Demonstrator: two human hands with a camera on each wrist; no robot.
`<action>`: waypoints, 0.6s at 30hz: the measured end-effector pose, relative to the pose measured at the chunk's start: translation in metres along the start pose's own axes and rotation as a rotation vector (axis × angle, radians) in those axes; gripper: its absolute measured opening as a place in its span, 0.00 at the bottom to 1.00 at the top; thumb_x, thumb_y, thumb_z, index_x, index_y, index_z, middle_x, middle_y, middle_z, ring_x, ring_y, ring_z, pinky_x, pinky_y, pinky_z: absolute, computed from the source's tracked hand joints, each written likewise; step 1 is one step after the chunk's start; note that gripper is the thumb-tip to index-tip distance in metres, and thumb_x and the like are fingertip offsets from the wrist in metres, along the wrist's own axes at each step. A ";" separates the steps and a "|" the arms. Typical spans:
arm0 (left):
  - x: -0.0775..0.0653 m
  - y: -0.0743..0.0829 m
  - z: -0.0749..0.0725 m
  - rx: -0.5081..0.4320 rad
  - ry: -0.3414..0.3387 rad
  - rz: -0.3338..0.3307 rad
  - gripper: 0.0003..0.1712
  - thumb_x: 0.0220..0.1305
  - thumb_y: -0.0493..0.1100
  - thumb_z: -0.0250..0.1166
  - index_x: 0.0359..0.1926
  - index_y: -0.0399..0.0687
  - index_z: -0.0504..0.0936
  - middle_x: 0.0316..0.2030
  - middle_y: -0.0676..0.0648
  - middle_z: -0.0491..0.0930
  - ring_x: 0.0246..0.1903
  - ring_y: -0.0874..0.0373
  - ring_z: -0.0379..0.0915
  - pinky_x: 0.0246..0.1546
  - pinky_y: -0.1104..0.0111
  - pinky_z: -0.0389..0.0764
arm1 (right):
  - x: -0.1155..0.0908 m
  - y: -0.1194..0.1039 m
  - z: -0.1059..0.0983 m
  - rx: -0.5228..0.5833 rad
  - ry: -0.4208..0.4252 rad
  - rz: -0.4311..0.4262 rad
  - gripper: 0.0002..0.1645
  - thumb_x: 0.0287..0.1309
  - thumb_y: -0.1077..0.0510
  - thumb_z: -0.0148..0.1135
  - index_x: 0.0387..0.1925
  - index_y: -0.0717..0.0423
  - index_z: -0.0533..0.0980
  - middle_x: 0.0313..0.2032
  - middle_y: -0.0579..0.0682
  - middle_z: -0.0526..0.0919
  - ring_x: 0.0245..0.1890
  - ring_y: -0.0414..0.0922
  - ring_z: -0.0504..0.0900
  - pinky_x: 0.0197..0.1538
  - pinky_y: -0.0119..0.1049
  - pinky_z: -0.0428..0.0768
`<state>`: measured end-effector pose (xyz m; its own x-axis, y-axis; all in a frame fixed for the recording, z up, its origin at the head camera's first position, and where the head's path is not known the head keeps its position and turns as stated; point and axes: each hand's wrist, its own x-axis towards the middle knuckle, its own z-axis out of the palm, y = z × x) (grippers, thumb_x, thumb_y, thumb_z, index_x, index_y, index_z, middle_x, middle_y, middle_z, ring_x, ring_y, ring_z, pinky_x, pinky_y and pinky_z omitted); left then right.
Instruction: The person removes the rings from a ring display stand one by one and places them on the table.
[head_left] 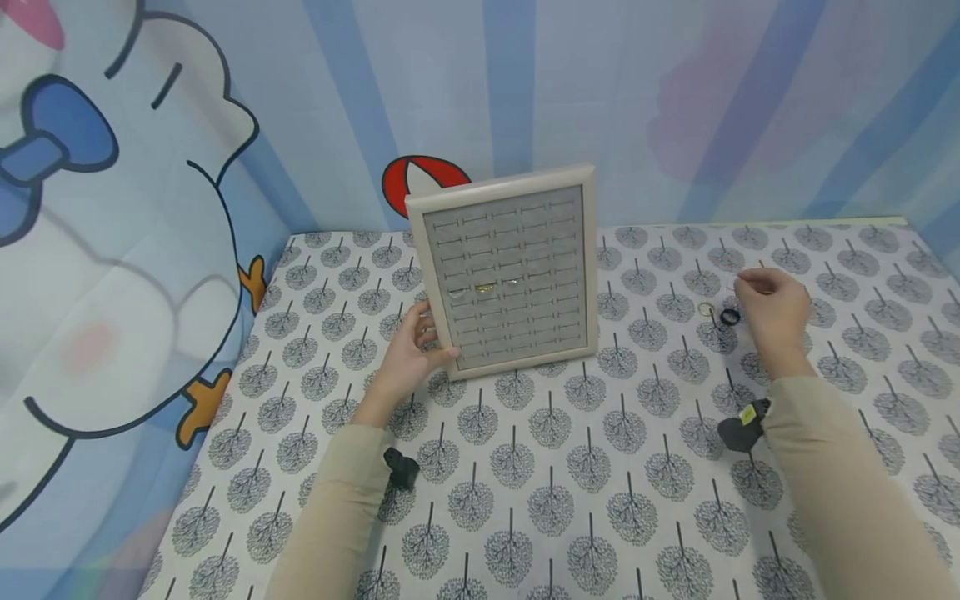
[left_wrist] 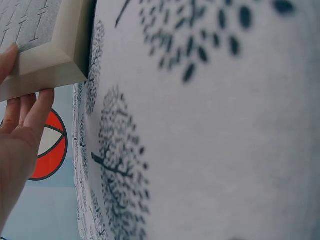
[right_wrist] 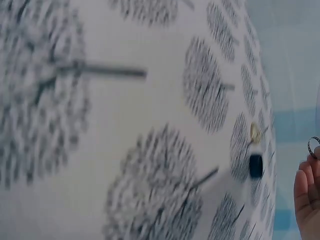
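Left hand (head_left: pixel 408 350) gripping board (head_left: pixel 591 267) at lower left, three rings (head_left: pixel 486 288) in its slots, right hand (head_left: pixel 776 310) pinching thin ring (right_wrist: pixel 310 143), gold ring (head_left: pixel 706 309) and black ring (head_left: pixel 730 317) nearby on tabletop (head_left: pixel 626 492)

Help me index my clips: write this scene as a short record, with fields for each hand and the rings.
Left hand: left hand grips the display frame at its left side, near the bottom corner
Right hand: right hand pinches a thin ring at the fingertips
Rings in frame: three rings in one row, the middle one gold-coloured
Loose rings: gold-coloured ring and black ring, on the tree-print cloth
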<state>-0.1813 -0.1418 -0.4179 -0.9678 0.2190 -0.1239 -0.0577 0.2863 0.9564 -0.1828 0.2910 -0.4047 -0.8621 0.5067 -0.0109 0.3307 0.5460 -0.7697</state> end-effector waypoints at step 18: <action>-0.001 0.003 0.000 0.003 0.008 -0.020 0.46 0.54 0.31 0.66 0.70 0.55 0.56 0.60 0.42 0.71 0.62 0.47 0.68 0.64 0.52 0.71 | 0.004 0.038 -0.018 -0.223 -0.048 0.113 0.23 0.66 0.59 0.48 0.55 0.71 0.73 0.51 0.69 0.77 0.39 0.54 0.76 0.31 0.31 0.68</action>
<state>-0.1809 -0.1408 -0.4153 -0.9684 0.2057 -0.1413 -0.0768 0.2931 0.9530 -0.1665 0.3257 -0.4231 -0.8304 0.5433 -0.1234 0.4978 0.6241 -0.6023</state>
